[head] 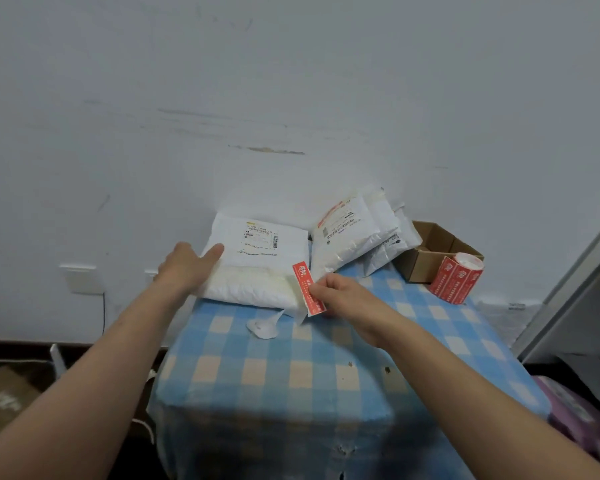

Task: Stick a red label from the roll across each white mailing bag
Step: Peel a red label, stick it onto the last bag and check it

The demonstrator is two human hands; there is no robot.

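A white mailing bag (pixel 257 268) with a printed shipping slip lies at the back left of the table. My left hand (pixel 187 265) rests flat on the bag's left edge, fingers straight. My right hand (pixel 340 292) pinches a single red label (pixel 308 289) just off the bag's right edge; a strip of white backing hangs beside the label. The roll of red labels (pixel 456 277) stands at the table's right side. Several more white mailing bags (pixel 357 233) lean in a pile against the wall.
The table has a blue and cream checked cloth (pixel 326 368). A crumpled scrap of white backing paper (pixel 264 327) lies in front of the bag. An open cardboard box (pixel 430 251) sits behind the roll. A grey panel (pixel 575 278) rises at the right.
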